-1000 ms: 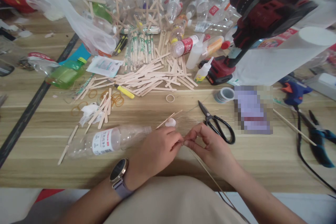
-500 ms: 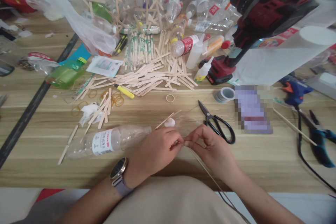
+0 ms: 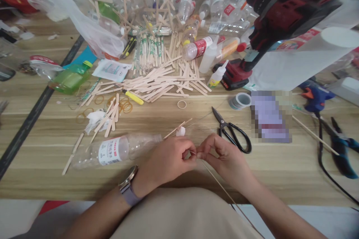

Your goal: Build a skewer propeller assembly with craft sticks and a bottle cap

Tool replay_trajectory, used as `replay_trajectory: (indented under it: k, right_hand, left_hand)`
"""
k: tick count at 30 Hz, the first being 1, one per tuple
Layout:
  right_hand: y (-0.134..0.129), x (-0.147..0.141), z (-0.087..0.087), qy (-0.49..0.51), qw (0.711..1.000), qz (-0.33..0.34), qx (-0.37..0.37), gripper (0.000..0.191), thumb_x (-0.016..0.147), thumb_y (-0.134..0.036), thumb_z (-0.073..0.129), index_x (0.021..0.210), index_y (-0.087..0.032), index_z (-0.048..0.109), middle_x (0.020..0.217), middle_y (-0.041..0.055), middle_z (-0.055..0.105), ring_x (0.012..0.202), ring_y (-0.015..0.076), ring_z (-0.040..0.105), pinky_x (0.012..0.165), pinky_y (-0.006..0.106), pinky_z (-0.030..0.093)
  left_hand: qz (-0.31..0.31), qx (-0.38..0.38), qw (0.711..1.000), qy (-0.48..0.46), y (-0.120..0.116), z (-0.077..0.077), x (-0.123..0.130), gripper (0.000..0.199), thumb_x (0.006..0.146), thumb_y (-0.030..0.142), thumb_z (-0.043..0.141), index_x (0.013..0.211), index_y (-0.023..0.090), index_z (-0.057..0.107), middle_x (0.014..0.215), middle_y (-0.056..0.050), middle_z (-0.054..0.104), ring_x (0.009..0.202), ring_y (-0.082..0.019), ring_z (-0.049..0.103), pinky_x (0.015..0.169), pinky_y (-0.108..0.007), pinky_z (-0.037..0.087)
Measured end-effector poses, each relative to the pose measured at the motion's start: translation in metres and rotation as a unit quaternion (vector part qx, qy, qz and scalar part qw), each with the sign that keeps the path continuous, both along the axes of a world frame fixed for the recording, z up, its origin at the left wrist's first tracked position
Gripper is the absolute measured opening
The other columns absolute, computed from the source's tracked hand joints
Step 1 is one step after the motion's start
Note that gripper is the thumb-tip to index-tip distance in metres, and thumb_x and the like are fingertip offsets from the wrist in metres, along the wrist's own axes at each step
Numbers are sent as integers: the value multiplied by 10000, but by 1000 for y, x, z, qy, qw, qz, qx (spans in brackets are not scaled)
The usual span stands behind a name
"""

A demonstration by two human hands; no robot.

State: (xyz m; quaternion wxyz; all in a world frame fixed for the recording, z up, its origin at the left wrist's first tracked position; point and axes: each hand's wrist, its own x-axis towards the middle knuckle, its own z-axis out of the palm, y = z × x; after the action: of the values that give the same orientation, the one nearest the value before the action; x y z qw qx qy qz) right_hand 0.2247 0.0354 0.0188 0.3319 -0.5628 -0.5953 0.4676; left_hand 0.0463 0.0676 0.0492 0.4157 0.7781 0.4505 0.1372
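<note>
Near the table's front edge my left hand (image 3: 171, 160) and my right hand (image 3: 224, 158) meet, fingertips nearly touching. Each pinches a thin pale strand (image 3: 217, 179), which runs down past my right wrist toward the lap. A small white cap (image 3: 180, 131) and thin sticks (image 3: 176, 129) lie just beyond my left hand. To the left an empty clear bottle (image 3: 134, 146) rests on its side. Black-handled scissors (image 3: 234, 132) lie partly spread beyond my right hand. Fine, faint thread shows on the table between the cap and the scissors.
Loose wooden sticks (image 3: 159, 80) spread across the middle, with bottles behind. A red and black power drill (image 3: 238, 71) stands at the back right, near a tape roll (image 3: 240, 101). Blurred-out phone (image 3: 270, 117), glue gun (image 3: 315, 95) and pliers (image 3: 342, 153) lie right; a yellow-handled knife (image 3: 134, 97) lies left.
My left wrist has turned slightly, so the watch face shows less. The fingers of both hands have shifted a little around the strand. The white cap looks slightly turned.
</note>
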Motion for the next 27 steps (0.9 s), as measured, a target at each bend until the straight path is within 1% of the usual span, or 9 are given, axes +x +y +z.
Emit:
replay_trajectory:
  k: [5, 11, 16, 20, 24, 27]
  right_hand:
    - [-1, 0, -1, -6, 1000, 2, -12, 171, 807, -242, 622, 691, -250, 496, 693, -19, 658, 656, 168, 628, 619, 290, 486]
    - [-3, -2, -1, -24, 1000, -1, 6, 138, 808, -249, 643, 716, -247, 540, 696, -26, 649, 643, 158, 610, 605, 280, 477]
    - [-4, -3, 0, -11, 1000, 6, 15, 100, 828, -254, 637, 755, -248, 569, 754, -14, 682, 706, 169, 655, 654, 294, 505]
    - [-5, -3, -1, -12, 1000, 9, 11, 71, 842, -255, 629, 784, -253, 587, 790, -4, 698, 745, 181, 674, 666, 305, 521]
    - [-7, -3, -4, -4, 1000, 7, 12, 49, 858, -240, 617, 815, -257, 600, 840, 3, 699, 807, 183, 681, 716, 315, 536]
    - [-9, -4, -4, 5, 1000, 0, 8, 45, 850, -221, 618, 830, -257, 601, 854, 9, 691, 830, 188, 677, 703, 309, 540]
  left_hand:
    - [7, 8, 1000, 10, -3, -1, 1, 168, 684, 43, 586, 616, 185, 526, 580, 72, 430, 525, -97, 398, 513, -233, 287]
    - [19, 28, 999, 10, -7, -4, -1, 144, 689, 61, 562, 640, 191, 528, 584, 63, 434, 535, -110, 410, 516, -237, 286]
    - [35, 47, 998, 8, -8, -6, -1, 143, 689, 69, 553, 638, 198, 516, 575, 56, 448, 538, -119, 427, 518, -238, 298]
    - [40, 49, 998, 10, -9, -5, -2, 144, 683, 65, 543, 645, 201, 516, 587, 54, 465, 539, -119, 441, 518, -234, 308]
    - [52, 52, 997, 6, -10, -5, -3, 151, 683, 73, 534, 638, 208, 483, 585, 55, 451, 528, -120, 429, 515, -236, 304]
    - [58, 55, 997, -1, -12, -7, -3, 160, 686, 71, 533, 640, 209, 467, 583, 56, 448, 523, -119, 430, 517, -236, 307]
